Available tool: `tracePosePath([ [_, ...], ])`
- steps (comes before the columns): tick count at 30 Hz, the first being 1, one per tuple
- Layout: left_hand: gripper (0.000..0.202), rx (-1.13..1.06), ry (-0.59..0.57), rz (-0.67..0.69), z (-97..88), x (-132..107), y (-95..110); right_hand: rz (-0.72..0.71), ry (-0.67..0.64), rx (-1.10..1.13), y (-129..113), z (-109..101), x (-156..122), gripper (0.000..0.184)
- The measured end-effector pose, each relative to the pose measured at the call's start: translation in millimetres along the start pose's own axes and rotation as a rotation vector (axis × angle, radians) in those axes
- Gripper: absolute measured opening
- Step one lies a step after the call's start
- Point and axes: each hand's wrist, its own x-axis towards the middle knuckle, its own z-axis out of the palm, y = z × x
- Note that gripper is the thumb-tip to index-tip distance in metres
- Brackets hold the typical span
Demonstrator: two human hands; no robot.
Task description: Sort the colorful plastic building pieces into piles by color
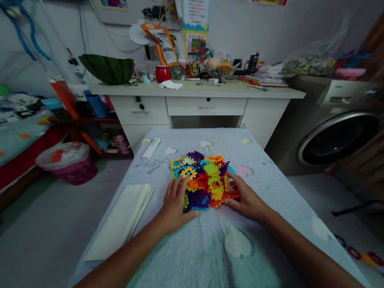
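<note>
A heap of colourful plastic interlocking pieces [206, 179] lies in the middle of the cloth-covered table [193, 265]. The pieces are toothed squares and other shapes in orange, purple, yellow, green and blue. Against the heap's left side rests my left hand [176, 204], fingers stretched forward and thumb pointing inward. On the opposite side, my right hand [244, 197] touches the orange pieces with its fingers apart. Both hands cup the heap from the sides, and neither grips a single piece that I can make out.
Folded white paper or cloth [120, 220] lies left on the table, with a white narrow box [151, 148] beyond it. A cluttered white desk [205, 107] stands behind. To the right is a washing machine [337, 131]; to the left, a pink tub [72, 165] on the floor.
</note>
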Motion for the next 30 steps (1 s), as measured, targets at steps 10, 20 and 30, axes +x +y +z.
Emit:
tracePosePath([
  [10,0.065,-0.018,0.237,0.025,1.4,24.1,1.6,-0.039,0.263,-0.228,-8.5,32.7,46.3,0.033],
  [20,0.063,-0.119,0.553,-0.258,4.4,73.1,-10.5,-0.026,0.205,-0.219,-2.5,24.0,83.8,0.025],
  [30,0.035,-0.491,0.728,-0.347,6.3,73.7,-29.8,0.317,0.338,-0.039,49.7,-0.3,127.8,0.031],
])
